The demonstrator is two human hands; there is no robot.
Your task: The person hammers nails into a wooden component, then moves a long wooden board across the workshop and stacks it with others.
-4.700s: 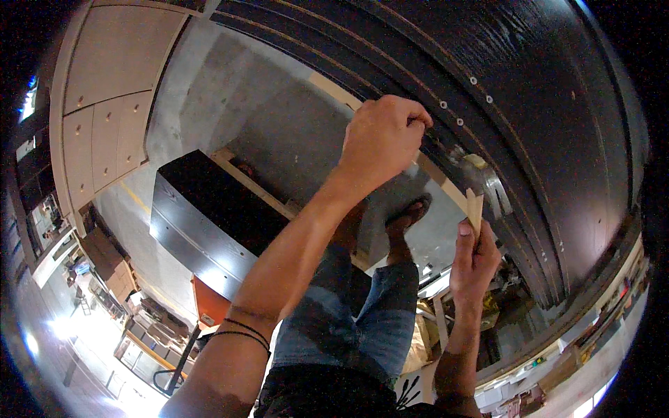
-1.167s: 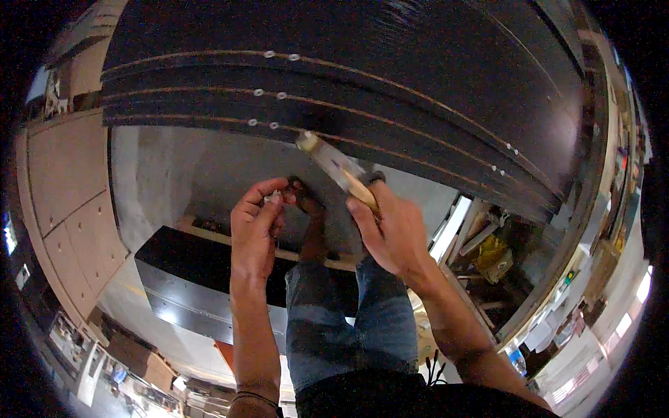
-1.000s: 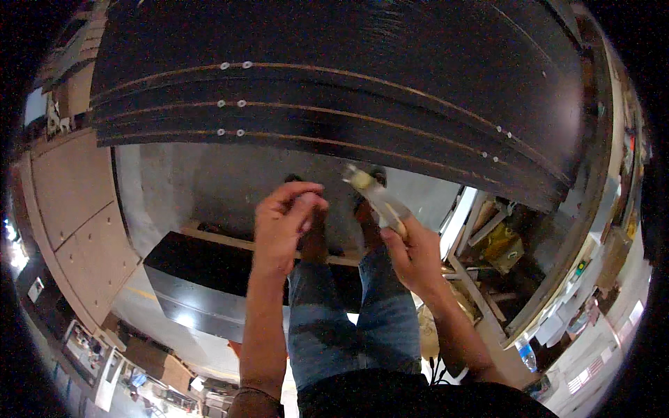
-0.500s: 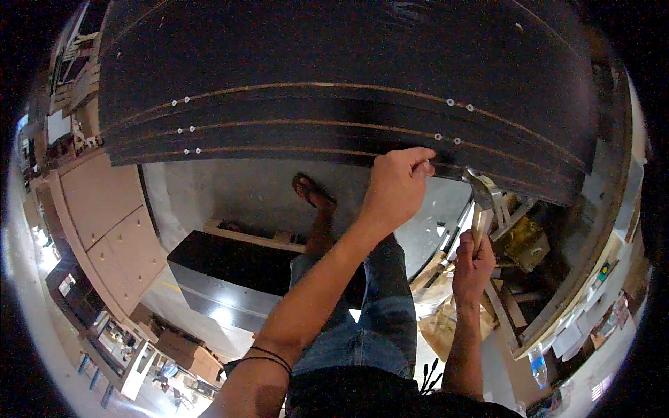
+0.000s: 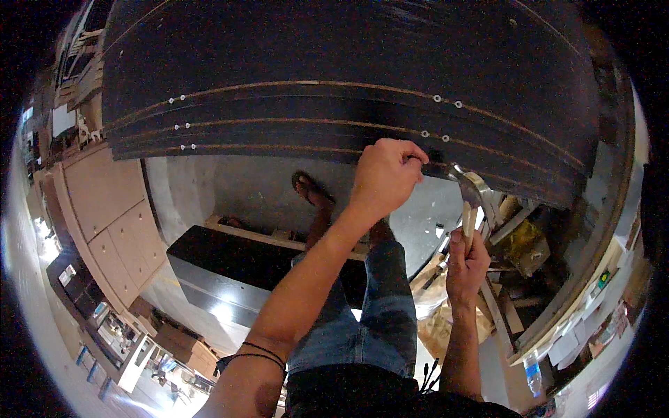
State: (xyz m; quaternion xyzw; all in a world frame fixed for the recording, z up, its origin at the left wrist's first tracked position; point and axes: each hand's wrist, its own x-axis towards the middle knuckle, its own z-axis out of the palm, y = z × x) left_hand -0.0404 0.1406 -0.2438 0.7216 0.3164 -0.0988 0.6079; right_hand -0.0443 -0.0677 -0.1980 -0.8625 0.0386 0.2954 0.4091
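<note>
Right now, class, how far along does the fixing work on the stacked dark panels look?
Done: small pale fasteners sit in the dark panels' striped edges at left, more at right. In hand: the left hand pinches at the lowest panel edge, whatever it holds hidden; the right hand grips a hammer beside it. Left: this spot shows no fastener yet.

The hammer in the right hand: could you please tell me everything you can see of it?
The hammer with a pale wooden handle and shiny metal head stands roughly upright, head uppermost. The right hand grips the lower handle, hiding its end. The curved metal head sits close under the edge of the stacked dark wooden panels, just right of the left hand, which is closed at that edge. Whether the head touches the panels cannot be told.
</note>
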